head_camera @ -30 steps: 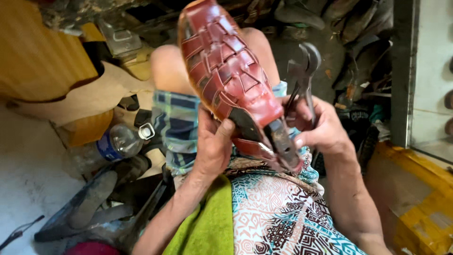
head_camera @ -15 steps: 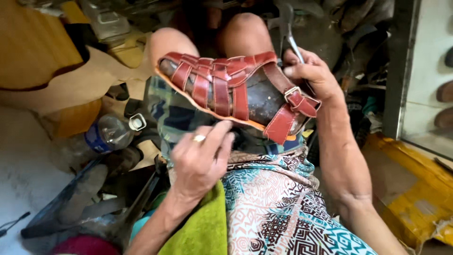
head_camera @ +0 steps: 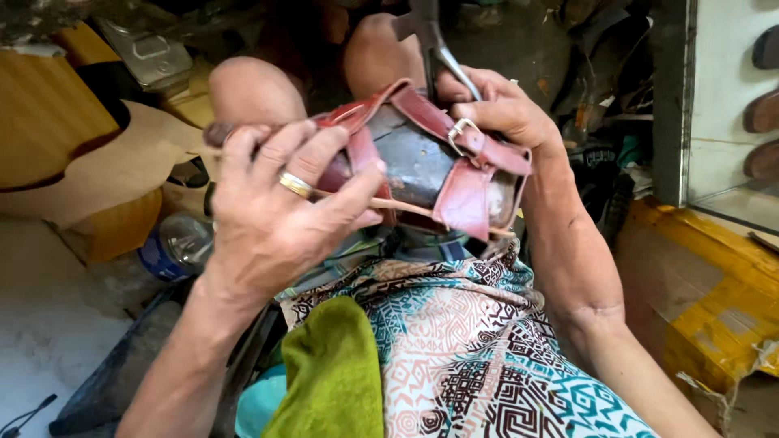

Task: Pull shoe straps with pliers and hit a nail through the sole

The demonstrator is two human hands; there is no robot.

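Note:
A red-brown woven leather sandal (head_camera: 430, 166) on a dark last lies sideways across my knees, heel strap and metal buckle toward the right. My left hand (head_camera: 280, 203), with a ring on one finger, grips the toe half of the sandal from the front. My right hand (head_camera: 499, 113) holds the heel end near the buckle, and also clasps metal pincers (head_camera: 438, 49) whose handles stick up away from me.
A green cloth (head_camera: 333, 377) lies on my patterned lap. At left are a plastic bottle (head_camera: 174, 247), tan leather pieces (head_camera: 105, 162) and dark scraps on the floor. A yellow box (head_camera: 714, 300) and a shelf with shoes (head_camera: 763, 113) stand at right.
The sandal turned from upright, sole facing me, to lying sideways on my knees. My left hand let go of it, then came back and gripped its toe half.

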